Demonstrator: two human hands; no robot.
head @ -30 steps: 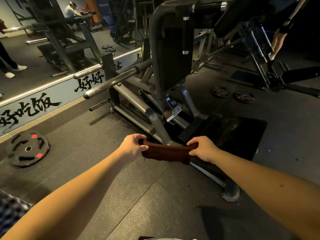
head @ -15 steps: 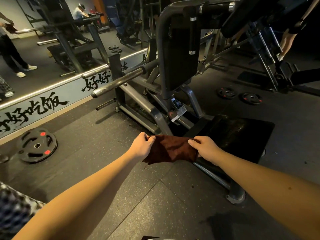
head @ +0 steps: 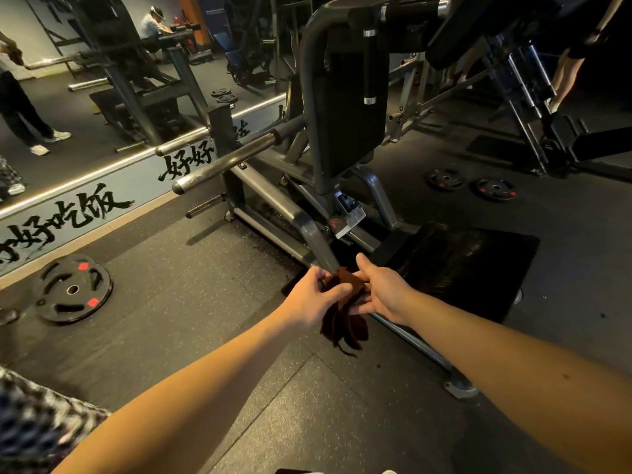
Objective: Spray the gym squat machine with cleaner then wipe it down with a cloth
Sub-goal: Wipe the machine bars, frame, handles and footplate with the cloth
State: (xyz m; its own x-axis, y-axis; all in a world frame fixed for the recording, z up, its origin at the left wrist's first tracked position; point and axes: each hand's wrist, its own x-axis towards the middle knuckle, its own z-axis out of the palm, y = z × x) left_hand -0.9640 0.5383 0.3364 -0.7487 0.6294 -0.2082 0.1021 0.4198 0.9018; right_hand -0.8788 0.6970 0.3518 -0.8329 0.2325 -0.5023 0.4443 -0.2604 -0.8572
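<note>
A dark red-brown cloth (head: 343, 323) hangs bunched between my two hands, low in front of the squat machine. My left hand (head: 313, 297) pinches its upper left part. My right hand (head: 383, 289) holds its upper right part, fingers partly spread over the fabric. The grey-framed squat machine (head: 309, 234) stands just beyond, with a black back pad (head: 352, 111), a steel bar (head: 225, 162) sticking out to the left and a black foot plate (head: 468, 265) on the right. No spray bottle is in view.
A black weight plate (head: 73, 289) lies on the rubber floor at the left. Two smaller plates (head: 470, 184) lie beyond the foot plate. A wall mirror (head: 85, 80) with painted lettering below runs along the left. Another machine (head: 533, 107) and a person's legs (head: 567, 77) stand at the right rear.
My hands have come together, folding the cloth from a stretched strip into a hanging bunch. The view has drifted so the machine sits further right.
</note>
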